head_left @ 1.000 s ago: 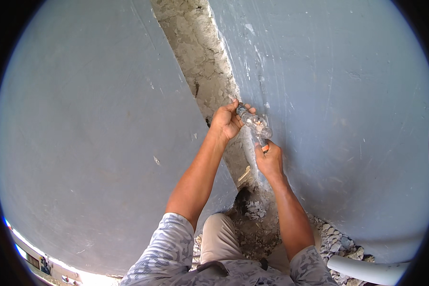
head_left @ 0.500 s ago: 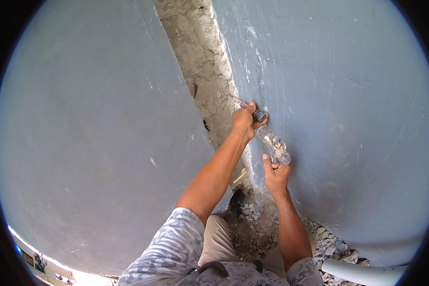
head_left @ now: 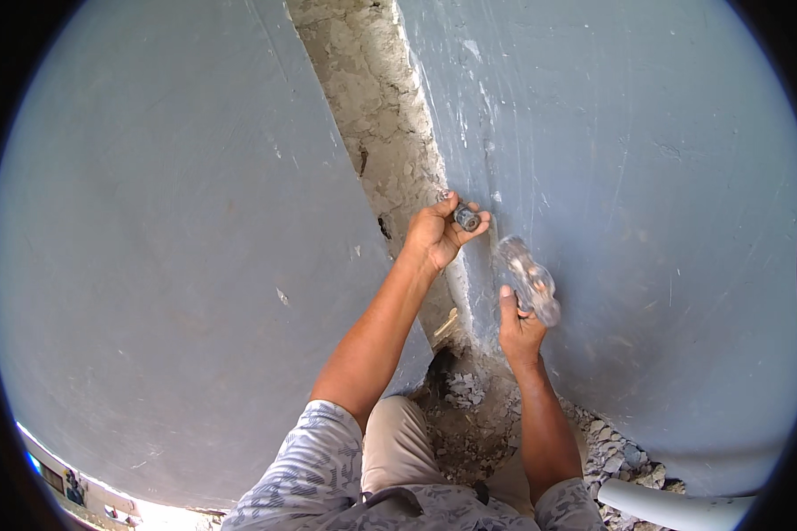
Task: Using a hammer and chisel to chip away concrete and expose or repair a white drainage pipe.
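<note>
My left hand [head_left: 432, 235] is closed around a chisel [head_left: 466, 217], whose round dark struck end shows toward me while its tip is hidden. The hand is at the right edge of a rough channel [head_left: 376, 115] cut into the grey-blue wall [head_left: 195, 221]. Lower and to the right, my right hand [head_left: 522, 336] grips a hammer [head_left: 531, 281], thumb pointing up. The hammer's worn, dusty head is smeared by motion and stands apart from the chisel's end; most of its handle is hidden.
Broken plaster and rubble [head_left: 465, 416] lie at the wall's foot, with more chunks [head_left: 615, 451] to the right. A white pipe [head_left: 673, 506] lies at the lower right. A wood-coloured sliver [head_left: 447, 323] sits low in the channel. My knee [head_left: 398, 447] is near the wall.
My left hand has shifted a little left, and the chisel's end has tilted more toward me. The hammer has moved right and slightly down, away from the chisel.
</note>
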`<move>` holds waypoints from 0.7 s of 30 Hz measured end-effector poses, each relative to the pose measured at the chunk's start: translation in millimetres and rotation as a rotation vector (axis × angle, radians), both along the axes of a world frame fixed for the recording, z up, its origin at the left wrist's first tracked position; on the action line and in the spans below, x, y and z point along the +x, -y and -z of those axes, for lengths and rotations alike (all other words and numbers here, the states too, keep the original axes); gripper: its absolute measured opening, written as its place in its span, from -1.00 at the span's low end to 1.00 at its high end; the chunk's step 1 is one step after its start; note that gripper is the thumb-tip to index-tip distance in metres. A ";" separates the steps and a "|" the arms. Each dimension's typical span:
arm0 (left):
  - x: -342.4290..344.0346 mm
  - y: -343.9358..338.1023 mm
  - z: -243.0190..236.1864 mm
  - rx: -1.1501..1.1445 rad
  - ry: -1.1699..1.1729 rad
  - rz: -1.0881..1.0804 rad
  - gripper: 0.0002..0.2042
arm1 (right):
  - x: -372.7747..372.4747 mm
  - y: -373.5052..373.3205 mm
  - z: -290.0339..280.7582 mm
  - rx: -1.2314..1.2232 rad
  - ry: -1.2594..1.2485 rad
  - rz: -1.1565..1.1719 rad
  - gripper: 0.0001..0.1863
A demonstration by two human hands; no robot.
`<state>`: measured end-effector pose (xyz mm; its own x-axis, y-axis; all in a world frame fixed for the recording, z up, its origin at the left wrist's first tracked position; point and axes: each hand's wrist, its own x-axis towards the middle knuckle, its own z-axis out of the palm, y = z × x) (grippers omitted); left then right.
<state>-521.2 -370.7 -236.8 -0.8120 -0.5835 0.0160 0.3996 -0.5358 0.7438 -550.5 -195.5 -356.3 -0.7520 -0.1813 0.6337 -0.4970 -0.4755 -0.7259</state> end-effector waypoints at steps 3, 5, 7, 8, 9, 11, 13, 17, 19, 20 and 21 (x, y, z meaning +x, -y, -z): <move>5.1 -4.9 -12.5 0.042 -0.022 0.000 -0.78 | -7.5 9.5 5.8 0.210 -0.337 0.397 -0.83; 6.5 0.9 -13.9 0.058 -0.037 -0.024 -0.78 | -9.1 19.8 -25.8 0.384 -0.191 0.184 -0.80; 8.3 4.6 -8.5 0.076 -0.053 -0.036 -0.78 | -6.5 26.2 -38.7 0.449 -0.011 -0.089 -0.74; 12.9 6.2 -8.5 0.071 -0.066 -0.017 -0.78 | -1.7 25.1 -40.1 0.444 -0.019 -0.094 -0.74; 15.9 8.4 -9.3 0.066 -0.078 0.000 -0.78 | 6.3 20.6 -39.5 0.375 -0.016 -0.082 -0.75; 9.4 6.8 -13.4 0.070 -0.071 -0.008 -0.78 | 9.2 21.3 -38.8 0.306 -0.014 -0.071 -0.77; 3.9 2.3 -17.2 0.080 -0.056 -0.003 -0.78 | 1.7 28.6 -31.6 -0.105 -0.264 0.292 -0.75; -2.0 6.4 -12.9 0.075 -0.063 0.012 -0.76 | -20.5 40.6 -31.2 0.451 -0.087 -0.031 -0.77; 2.1 13.7 -7.7 0.074 -0.004 -0.020 -0.74 | -8.2 29.8 -32.0 0.448 -0.076 -0.024 -0.79; 1.0 12.6 -8.2 0.072 -0.007 -0.019 -0.74 | -4.2 23.7 -32.4 0.448 -0.062 -0.003 -0.80; 0.0 11.4 -8.5 0.065 -0.010 -0.014 -0.74 | -2.8 23.8 -30.4 0.446 -0.064 -0.002 -0.80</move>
